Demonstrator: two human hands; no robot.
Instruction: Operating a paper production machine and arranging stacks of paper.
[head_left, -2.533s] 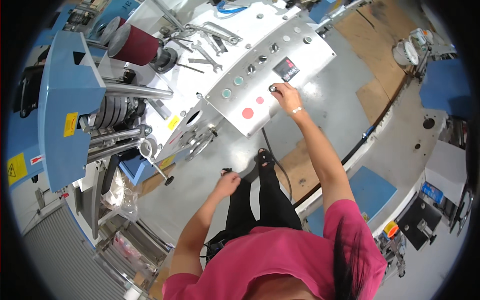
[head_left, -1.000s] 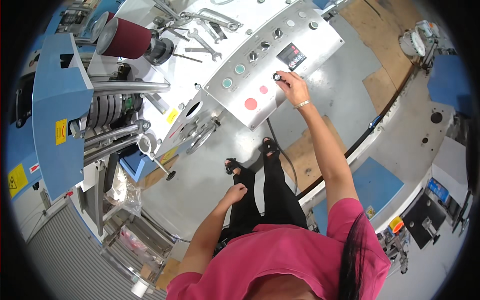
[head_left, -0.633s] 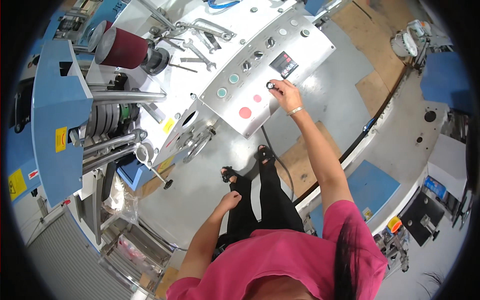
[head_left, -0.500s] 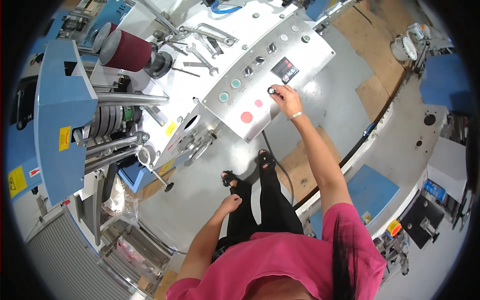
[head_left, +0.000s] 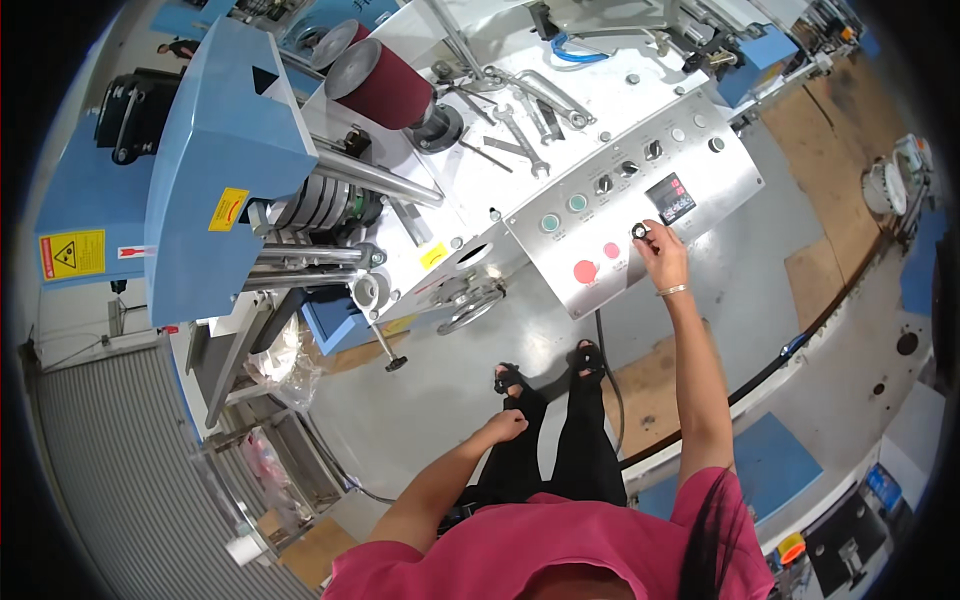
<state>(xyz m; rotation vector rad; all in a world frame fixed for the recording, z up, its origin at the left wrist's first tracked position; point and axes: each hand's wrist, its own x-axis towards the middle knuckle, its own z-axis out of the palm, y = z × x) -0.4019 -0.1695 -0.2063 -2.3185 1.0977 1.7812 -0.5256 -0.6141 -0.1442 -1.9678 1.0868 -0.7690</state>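
Your right hand (head_left: 660, 255) pinches the knob (head_left: 640, 231) on the panel (head_left: 700, 165), adjustment seemingly underway, while your left hand (head_left: 505, 427) hangs loosely curled, holding nothing.

Since 2.5 s ago the right hand (head_left: 662, 257) has shifted from the panel's lower edge near the red buttons to a small knob (head_left: 639, 231) beside the dark display (head_left: 673, 197), while the left hand (head_left: 506, 425) has dropped lower beside the leg.

Two red buttons (head_left: 585, 271), two green buttons (head_left: 550, 222), one dark-red spool (head_left: 380, 82), one digital display (head_left: 672, 198)
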